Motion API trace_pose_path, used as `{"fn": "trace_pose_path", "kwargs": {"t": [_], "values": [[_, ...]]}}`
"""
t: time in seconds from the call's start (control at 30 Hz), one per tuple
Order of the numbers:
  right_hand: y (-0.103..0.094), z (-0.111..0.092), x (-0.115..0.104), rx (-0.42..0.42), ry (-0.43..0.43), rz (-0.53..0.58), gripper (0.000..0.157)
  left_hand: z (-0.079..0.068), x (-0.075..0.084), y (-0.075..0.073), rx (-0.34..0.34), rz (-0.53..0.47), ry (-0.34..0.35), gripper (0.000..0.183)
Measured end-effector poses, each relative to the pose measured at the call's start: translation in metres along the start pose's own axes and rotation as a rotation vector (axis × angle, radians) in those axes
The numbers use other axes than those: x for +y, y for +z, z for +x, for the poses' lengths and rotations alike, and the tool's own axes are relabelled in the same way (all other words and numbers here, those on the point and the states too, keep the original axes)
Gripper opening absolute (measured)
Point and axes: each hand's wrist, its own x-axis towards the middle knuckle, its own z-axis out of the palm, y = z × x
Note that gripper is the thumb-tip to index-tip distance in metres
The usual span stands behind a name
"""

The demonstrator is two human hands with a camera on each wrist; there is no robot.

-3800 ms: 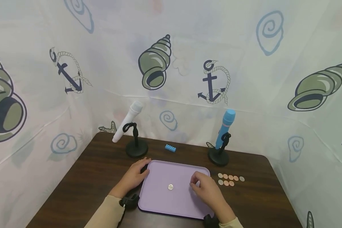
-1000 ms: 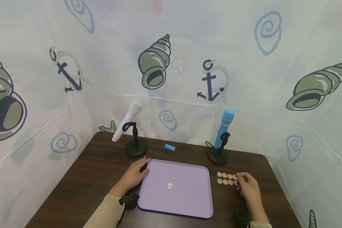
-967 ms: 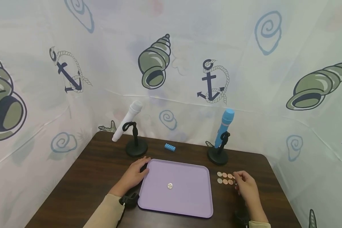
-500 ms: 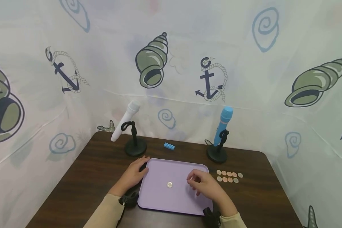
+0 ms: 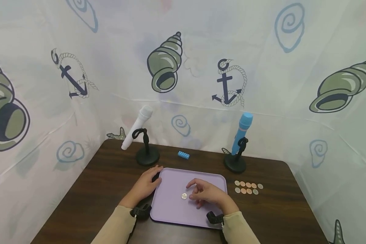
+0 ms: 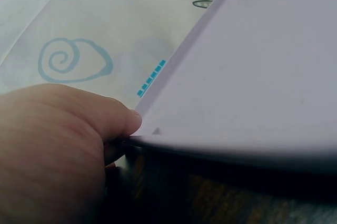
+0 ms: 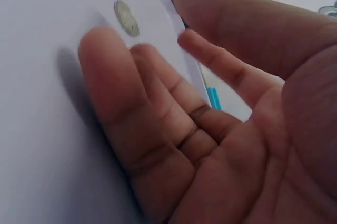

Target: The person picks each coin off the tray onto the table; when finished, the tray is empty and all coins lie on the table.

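Observation:
A lone silver coin (image 5: 184,196) lies near the middle of the lilac tray (image 5: 170,210). My right hand (image 5: 208,195) hovers over the tray just right of this coin, fingers loosely bent. In the right wrist view its palm holds nothing, and the coin (image 7: 126,18) lies beyond the fingertips. Along the tray's left edge rests my left hand (image 5: 144,186), fingers extended towards the far corner. Its thumb (image 6: 118,119) touches the rim in the left wrist view; the other fingers are mostly hidden there. Two rows of copper and silver coins (image 5: 248,185) lie on the table right of the tray.
Behind the tray lies a blue toy brick (image 5: 183,155). A white microphone (image 5: 137,127) on a black stand (image 5: 147,156) is at back left. A blue microphone (image 5: 242,132) on another black stand (image 5: 235,164) is at back right. Patterned cloth (image 5: 201,84) surrounds the dark wooden table (image 5: 280,210).
The front coin row has gained a silver coin at its right end since the oldest frame. My right hand has moved left from the rows to beside the tray's coin; my left stays.

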Motion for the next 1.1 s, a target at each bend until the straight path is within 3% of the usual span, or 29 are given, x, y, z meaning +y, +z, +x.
{"fn": "trace_pose_path", "kwargs": {"t": [0.2,0.5,0.83,1.1], "values": [[0.009,0.002,-0.003,-0.031,-0.055,-0.122,0.038,-0.003,-0.003,0.000,0.003,0.009,0.009,0.055],[0.026,0.000,-0.007,0.102,-0.070,-0.335,0.025,-0.001,-0.004,0.003,-0.005,0.017,-0.002,0.055],[0.025,0.002,-0.005,0.149,-0.063,-0.347,0.033,0.004,-0.001,0.001,-0.012,0.009,-0.009,0.056],[0.028,0.003,-0.006,0.153,-0.063,-0.377,0.024,0.002,0.002,-0.001,-0.016,0.019,-0.023,0.056]]}}
